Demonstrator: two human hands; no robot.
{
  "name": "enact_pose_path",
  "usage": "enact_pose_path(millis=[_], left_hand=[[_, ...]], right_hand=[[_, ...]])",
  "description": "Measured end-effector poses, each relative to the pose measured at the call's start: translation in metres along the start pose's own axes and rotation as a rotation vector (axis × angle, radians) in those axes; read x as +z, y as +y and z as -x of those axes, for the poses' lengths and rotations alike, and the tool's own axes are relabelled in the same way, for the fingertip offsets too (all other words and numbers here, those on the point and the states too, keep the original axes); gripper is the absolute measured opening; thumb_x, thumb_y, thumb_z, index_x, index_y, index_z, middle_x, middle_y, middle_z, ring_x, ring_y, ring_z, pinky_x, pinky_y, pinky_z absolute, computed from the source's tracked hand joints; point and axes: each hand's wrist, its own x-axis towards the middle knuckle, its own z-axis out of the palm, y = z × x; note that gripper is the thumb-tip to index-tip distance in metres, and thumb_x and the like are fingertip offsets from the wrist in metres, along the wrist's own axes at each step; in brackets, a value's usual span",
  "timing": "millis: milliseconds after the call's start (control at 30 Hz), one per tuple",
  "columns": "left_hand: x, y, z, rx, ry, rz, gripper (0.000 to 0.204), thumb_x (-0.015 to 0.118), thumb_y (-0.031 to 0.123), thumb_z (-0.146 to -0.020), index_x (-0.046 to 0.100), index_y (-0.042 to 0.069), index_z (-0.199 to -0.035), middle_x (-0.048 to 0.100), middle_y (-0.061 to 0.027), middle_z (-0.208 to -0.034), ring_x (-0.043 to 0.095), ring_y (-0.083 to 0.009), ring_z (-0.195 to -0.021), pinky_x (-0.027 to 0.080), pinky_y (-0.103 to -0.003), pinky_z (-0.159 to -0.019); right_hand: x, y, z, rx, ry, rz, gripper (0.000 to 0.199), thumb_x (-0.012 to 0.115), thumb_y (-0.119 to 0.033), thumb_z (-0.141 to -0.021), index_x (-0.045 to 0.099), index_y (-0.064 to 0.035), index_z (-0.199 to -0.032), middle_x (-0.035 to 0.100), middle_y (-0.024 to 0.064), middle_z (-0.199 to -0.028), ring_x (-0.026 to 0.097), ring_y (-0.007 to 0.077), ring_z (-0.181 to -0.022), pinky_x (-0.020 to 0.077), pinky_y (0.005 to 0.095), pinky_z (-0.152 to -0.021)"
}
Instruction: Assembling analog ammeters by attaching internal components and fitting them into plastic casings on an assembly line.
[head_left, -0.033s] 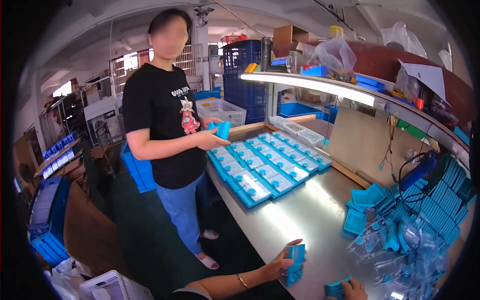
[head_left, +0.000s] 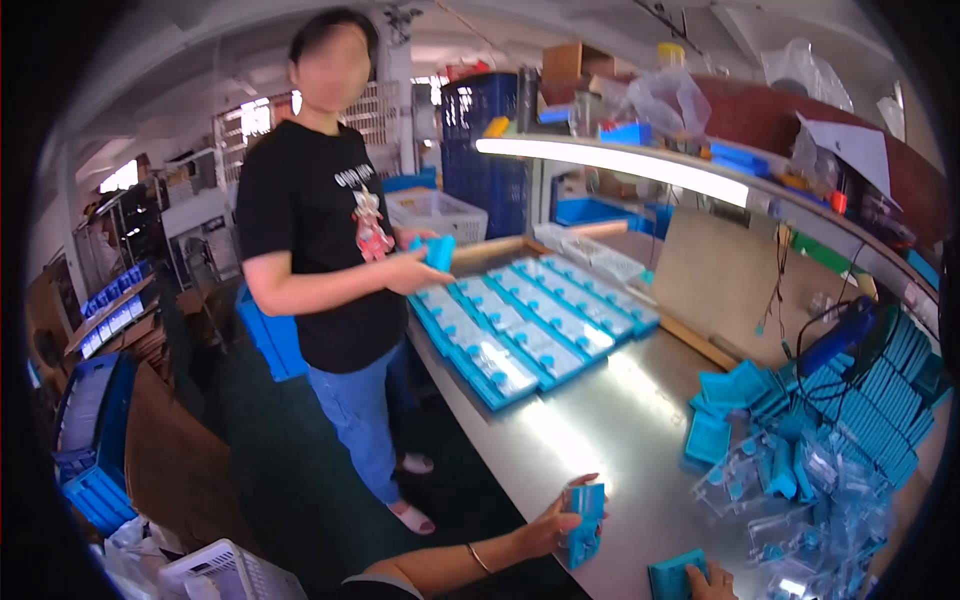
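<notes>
Left grip (head_left: 546,533): closed around the teal piece (head_left: 586,530), thumb laid on its left side, a finger showing at its far end.
Teal piece: just right of the palm, long side running near to far; its near end extends past the thumb.
Right grip (head_left: 712,582): fingers over the right part of a teal tray (head_left: 672,576); cannot tell whether it grasps or only rests there.
Teal tray: left of those fingers, right of the left grip and apart from it.
Table (head_left: 625,430): bare metal surface beyond both grips.
Right side: clear plastic parts (head_left: 790,535) heaped near, loose teal trays (head_left: 735,392) farther, stacked teal trays (head_left: 880,400) at far right.
Far left: filled teal trays (head_left: 515,362) in rows.
Co-worker (head_left: 310,225): standing left of the table, holding a teal part (head_left: 438,253).
</notes>
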Motion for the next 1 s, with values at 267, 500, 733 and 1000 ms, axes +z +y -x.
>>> enact_pose_path(millis=[267,500,733,1000], left_hand=[[-0.045,0.067,-0.061,0.323,0.153,-0.001,0.071,0.062,0.023,-0.085,0.021,0.02,-0.142,0.05,-0.0091,-0.117,0.058,-0.022,-0.097,0.05,-0.039,-0.083],[-0.023,0.083,-0.055,0.338,0.072,-0.266,0.085,0.071,0.035,-0.077,0.02,0.015,-0.142,0.043,-0.0101,-0.128,0.051,-0.0253,-0.111,0.049,-0.043,-0.088],[0.06,0.007,-0.034,0.135,-0.157,-0.13,0.104,0.082,0.033,-0.062,0.019,0.015,-0.142,0.039,-0.0083,-0.131,0.045,-0.0239,-0.119,0.041,-0.04,-0.099],[0.088,-0.005,-0.031,0.061,-0.152,-0.198,0.1,0.08,0.031,-0.063,0.02,0.014,-0.141,0.038,-0.0087,-0.13,0.042,-0.0234,-0.121,0.038,-0.039,-0.1]], right_hand=[[0.011,0.021,0.022,0.178,0.062,-0.021,0.071,0.074,-0.033,-0.071,0.046,-0.0147,-0.134,0.041,0.0288,-0.132,0.045,0.045,-0.111,0.0407,0.0475,-0.094],[0.001,0.003,-0.009,0.142,0.206,-0.761,0.065,0.075,-0.026,-0.064,0.054,-0.0095,-0.123,0.056,0.0143,-0.118,0.057,0.0262,-0.103,0.048,0.0356,-0.068],[-0.006,-0.047,-0.045,-0.075,0.247,-0.878,0.085,0.079,-0.028,-0.066,0.038,-0.0079,-0.138,0.047,0.0177,-0.132,0.049,0.0317,-0.116,0.046,0.0351,-0.083],[0.011,-0.037,-0.029,-0.143,0.365,-0.911,0.082,0.078,-0.021,-0.069,0.037,-0.0049,-0.138,0.044,0.019,-0.134,0.046,0.0304,-0.122,0.0357,0.0351,-0.1]])
